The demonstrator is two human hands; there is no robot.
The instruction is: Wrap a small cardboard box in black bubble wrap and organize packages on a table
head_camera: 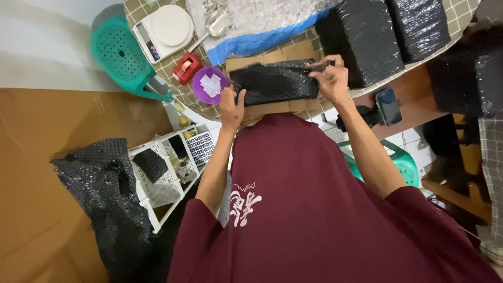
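Note:
A small parcel wrapped in black bubble wrap (275,83) lies on a piece of brown cardboard (272,55) at the table's near edge. My left hand (231,107) grips the parcel's left end. My right hand (330,78) pinches the wrap at its upper right corner. Both arms reach out from a dark red shirt that fills the lower part of the view.
On the checked tablecloth (461,13) stand a white kitchen scale (163,30), a red tape dispenser (186,68), a purple bowl (209,85), a blue-edged clear bag (262,26) and two large black-wrapped parcels (361,39). Left: teal stool (118,52), white rack (167,167), bubble-wrap roll (105,194). A phone (389,106) sits right.

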